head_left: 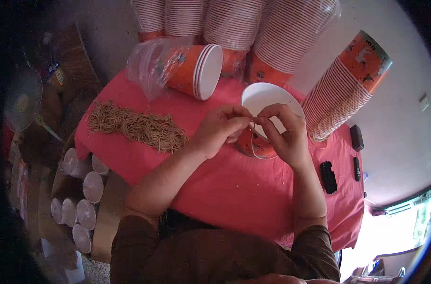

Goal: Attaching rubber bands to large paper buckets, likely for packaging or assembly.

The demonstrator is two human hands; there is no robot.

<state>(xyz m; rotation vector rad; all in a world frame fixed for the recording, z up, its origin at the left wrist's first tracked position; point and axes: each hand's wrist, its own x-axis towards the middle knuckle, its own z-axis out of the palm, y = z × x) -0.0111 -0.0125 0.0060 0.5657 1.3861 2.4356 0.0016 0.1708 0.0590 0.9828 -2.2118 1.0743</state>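
Observation:
My left hand (221,128) and my right hand (285,136) meet over the near rim of an orange paper bucket (256,93) with a white inside. Both are closed, thumb pinched to fingers, on a thin beige cord (253,147). Part of the cord hangs in a loop down the bucket's near side. Whether the cord passes through the bucket's wall cannot be made out behind my fingers. A long bundle of tan cords (137,127) lies on the table to the left of my left hand.
Tall stacks of paper buckets (291,35) stand at the back of the pink-covered table (215,184). A few wrapped buckets (187,71) lie sideways. A nested stack with cord handles (343,90) stands right, near a black case (328,177). Several clear tubs (87,215) sit lower left.

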